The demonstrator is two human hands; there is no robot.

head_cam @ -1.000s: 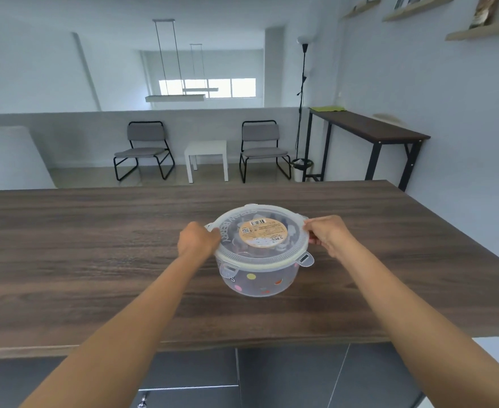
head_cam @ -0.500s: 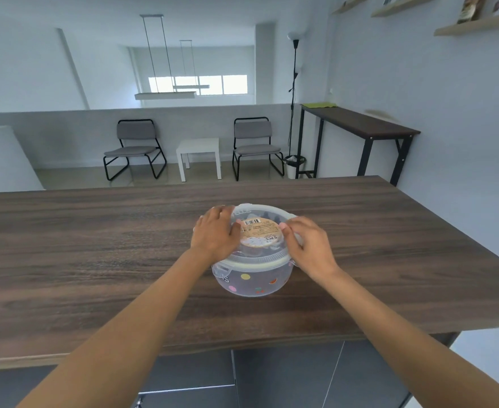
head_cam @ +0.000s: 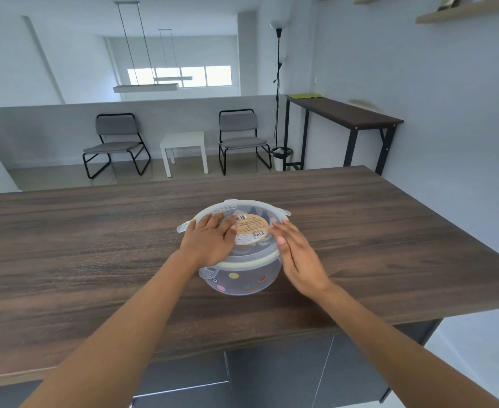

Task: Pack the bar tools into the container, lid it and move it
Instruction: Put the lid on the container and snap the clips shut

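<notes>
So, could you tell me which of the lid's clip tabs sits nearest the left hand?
The tab on the lid's left edge, beside the left hand's fingers.

A dark brown wood-grain tabletop (head_cam: 95, 245) is streaked with lighter and darker lines. On it, a round clear plastic container (head_cam: 244, 279) is dotted with yellow, pink, orange and red spots, and it is topped by a translucent whitish lid (head_cam: 242, 209) bearing a round tan paper label (head_cam: 251, 229) printed in black. Beyond the tabletop, two grey-cushioned, black-framed chairs (head_cam: 115, 142) are flanked around a small white side table (head_cam: 185, 150).
</notes>
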